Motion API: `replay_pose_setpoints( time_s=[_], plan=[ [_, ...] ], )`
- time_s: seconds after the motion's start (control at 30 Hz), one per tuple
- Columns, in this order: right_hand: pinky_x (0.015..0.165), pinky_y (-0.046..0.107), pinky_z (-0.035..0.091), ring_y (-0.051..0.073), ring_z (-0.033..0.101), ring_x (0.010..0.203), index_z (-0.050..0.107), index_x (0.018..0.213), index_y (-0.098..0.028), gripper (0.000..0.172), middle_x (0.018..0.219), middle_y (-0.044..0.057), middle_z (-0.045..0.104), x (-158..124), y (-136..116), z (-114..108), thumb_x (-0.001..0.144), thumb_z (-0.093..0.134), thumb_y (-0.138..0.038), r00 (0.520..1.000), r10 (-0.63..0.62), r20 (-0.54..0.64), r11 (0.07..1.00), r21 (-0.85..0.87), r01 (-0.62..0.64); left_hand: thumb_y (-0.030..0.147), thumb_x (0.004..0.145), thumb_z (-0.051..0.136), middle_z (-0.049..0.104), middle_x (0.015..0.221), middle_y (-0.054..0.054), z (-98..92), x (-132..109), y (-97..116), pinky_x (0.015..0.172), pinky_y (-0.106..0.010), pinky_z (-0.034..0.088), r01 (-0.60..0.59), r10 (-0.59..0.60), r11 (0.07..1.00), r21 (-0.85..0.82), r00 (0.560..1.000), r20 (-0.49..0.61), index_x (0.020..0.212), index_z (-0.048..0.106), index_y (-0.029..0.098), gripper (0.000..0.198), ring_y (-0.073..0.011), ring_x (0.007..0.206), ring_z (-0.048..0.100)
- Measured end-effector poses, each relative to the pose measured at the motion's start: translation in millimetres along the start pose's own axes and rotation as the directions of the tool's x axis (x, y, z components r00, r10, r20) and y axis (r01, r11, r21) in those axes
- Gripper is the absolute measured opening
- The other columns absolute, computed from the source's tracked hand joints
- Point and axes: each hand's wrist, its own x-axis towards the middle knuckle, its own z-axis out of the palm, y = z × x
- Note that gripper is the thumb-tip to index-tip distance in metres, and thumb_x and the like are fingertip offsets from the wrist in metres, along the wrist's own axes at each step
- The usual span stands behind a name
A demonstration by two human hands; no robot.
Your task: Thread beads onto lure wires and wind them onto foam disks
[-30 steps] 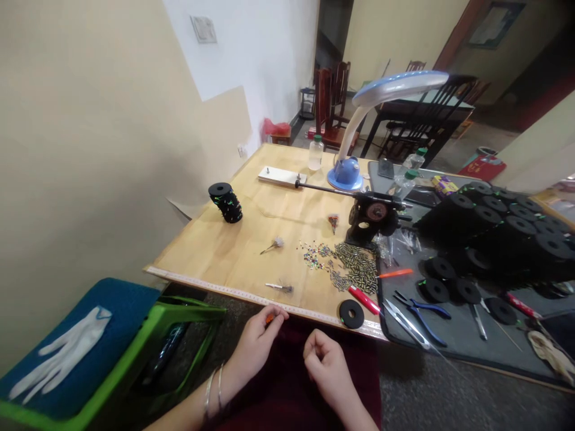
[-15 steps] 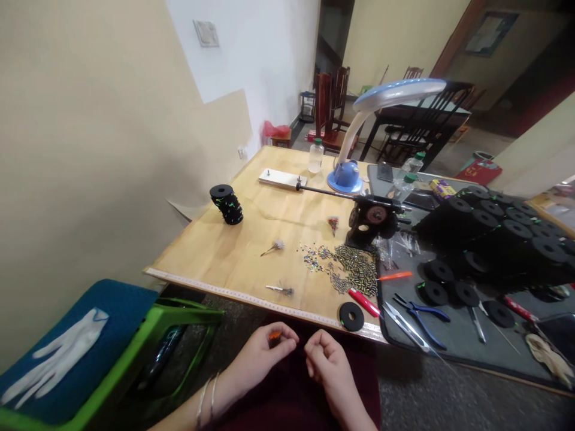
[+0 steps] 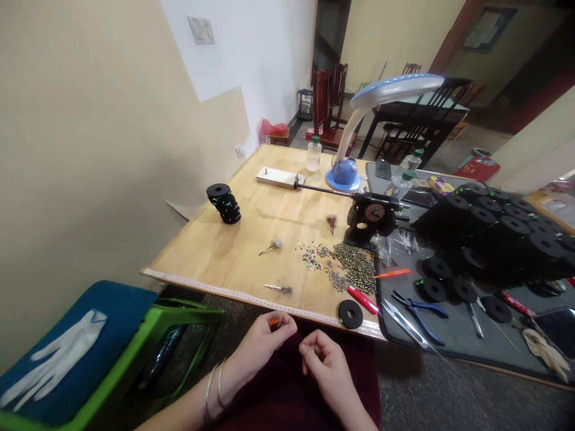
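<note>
Pinched between thumb and fingertips of left hand (image 3: pixel 263 342): small orange piece (image 3: pixel 274 321), over the lap, just short of table edge (image 3: pixel 215 286). Too small to call long axis or heading; only an orange blob showing above the thumb. Right hand (image 3: pixel 324 366) close beside the left, not touching; fingers curled in, thumb against index, nothing visible between them. Nearest on table: black disc (image 3: pixel 350 313), red-handled tool (image 3: pixel 363 300) just beside bead pile (image 3: pixel 356 270). On grey mat (image 3: pixel 453 347): scissors (image 3: pixel 406 323), blue pliers (image 3: pixel 420 311). Well apart, left: white glove (image 3: pixel 49 365) flat on blue cushion (image 3: pixel 121 305).
</note>
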Motion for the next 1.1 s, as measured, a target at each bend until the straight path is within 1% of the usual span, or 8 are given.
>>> replay_pose_setpoints(
  time_s=[0.17,0.37,0.47,0.6,0.73,0.83,0.93,1.1],
  plan=[
    [0.049,0.022,0.034,0.011,0.043,0.045,0.053,0.07,-0.018,0.02,0.05,-0.005,0.049,0,0,0,0.083,0.057,-0.032,0.999,-0.009,-0.032,1.0,-0.016,0.009,0.039,0.072,0.067,0.048,0.054,0.006,-1.9,-1,-2,0.048,-0.021,0.027,0.043,-0.043,0.998,-0.054,0.999,0.009,0.069,0.064,0.014,0.025,-0.0079,0.049,0.033],
    [0.048,0.022,0.034,0.011,0.044,0.045,0.053,0.066,-0.018,0.023,0.049,-0.005,0.05,-2,-7,3,0.082,0.06,-0.033,0.997,-0.042,-0.06,0.996,-0.075,0.038,0.032,0.07,0.069,0.056,0.06,0.002,-2.4,-2,-2,0.06,-0.023,0.037,-0.039,0.041,0.994,0.105,0.999,-0.022,0.062,0.062,0.015,0.02,-0.0124,0.061,0.045],
    [0.047,0.021,0.034,0.01,0.044,0.044,0.054,0.066,-0.017,0.028,0.048,-0.004,0.053,-3,-10,3,0.082,0.061,-0.039,0.998,-0.023,-0.05,0.998,-0.055,0.02,0.032,0.071,0.068,0.056,0.058,0.003,-3.2,-2,-2,0.063,-0.025,0.038,-0.054,0.056,0.99,0.133,0.998,-0.017,0.06,0.06,0.016,0.021,-0.0136,0.062,0.046],
    [0.045,0.021,0.035,0.01,0.047,0.043,0.061,0.075,-0.015,0.038,0.053,0.001,0.062,-2,-8,0,0.085,0.056,-0.051,0.999,0.033,-0.011,0.999,0.037,-0.033,0.033,0.071,0.067,0.057,0.057,0.003,-3.6,-3,-1,0.064,-0.025,0.039,-0.052,0.052,0.992,0.116,0.999,0.0,0.058,0.058,0.016,0.023,-0.0138,0.061,0.048],
    [0.039,0.019,0.036,0.018,0.06,0.057,0.065,0.088,-0.013,0.05,0.069,0.009,0.069,-1,-5,-3,0.083,0.053,-0.061,0.997,0.083,-0.005,0.992,0.099,-0.082,0.035,0.071,0.068,0.059,0.057,0.002,-2.6,-5,3,0.064,-0.025,0.04,-0.048,0.05,0.99,0.133,0.999,-0.009,0.058,0.058,0.016,0.024,-0.0146,0.061,0.05],
    [0.047,0.023,0.047,0.022,0.063,0.074,0.066,0.1,-0.015,0.046,0.084,0.011,0.07,0,-10,-5,0.084,0.055,-0.057,0.999,0.024,-0.024,0.997,0.074,-0.022,0.035,0.072,0.067,0.061,0.059,0.001,-1.2,-7,5,0.066,-0.026,0.042,-0.058,0.058,0.985,0.162,0.998,0.004,0.058,0.059,0.016,0.025,-0.0157,0.063,0.053],
    [0.053,0.026,0.051,0.018,0.061,0.067,0.063,0.108,-0.018,0.04,0.091,0.008,0.068,3,-21,-3,0.085,0.058,-0.05,0.999,-0.022,0.036,0.995,0.102,0.018,0.035,0.073,0.065,0.063,0.06,0.0,0.0,-10,7,0.065,-0.026,0.042,-0.097,0.097,0.967,0.234,0.995,0.01,0.06,0.06,0.016,0.024,-0.0168,0.063,0.055],
    [0.052,0.023,0.047,0.014,0.057,0.058,0.062,0.096,-0.016,0.034,0.073,0.002,0.062,8,-28,5,0.082,0.062,-0.047,0.991,0.019,0.13,0.982,0.185,-0.043,0.031,0.08,0.059,0.063,0.059,-0.002,-1.0,-16,8,0.062,-0.025,0.043,-0.202,0.225,0.895,0.398,0.974,-0.012,0.059,0.062,0.016,0.025,-0.0171,0.061,0.057]
  ],
)
